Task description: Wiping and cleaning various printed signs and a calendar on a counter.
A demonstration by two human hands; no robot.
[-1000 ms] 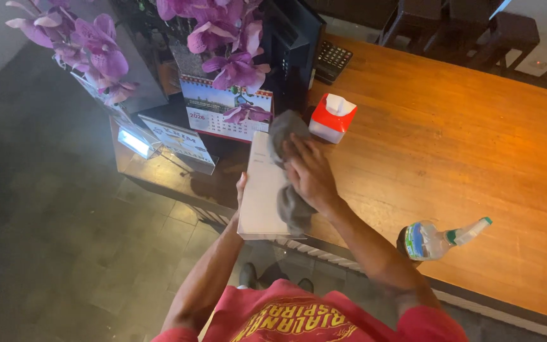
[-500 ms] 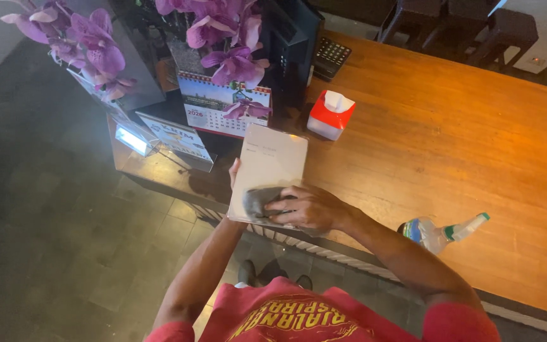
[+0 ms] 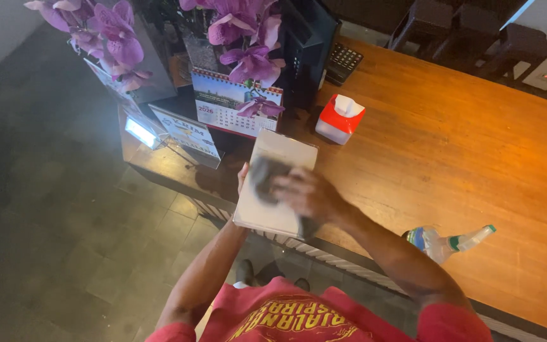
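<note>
Grey cloth (image 3: pixel 266 172) I am pressing under my right hand (image 3: pixel 305 193) onto the flat white rectangular board (image 3: pixel 275 183), long axis running away, my left hand (image 3: pixel 242 179) gripping its left edge.

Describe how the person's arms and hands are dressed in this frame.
Both forearms are bare. The left hand and right hand have no gloves; the right is motion-blurred, so rings cannot be ruled out. No watch or bracelet shows on either wrist. Short red sleeves cover the upper arms, part of a red T-shirt with yellow lettering across the chest.
</note>
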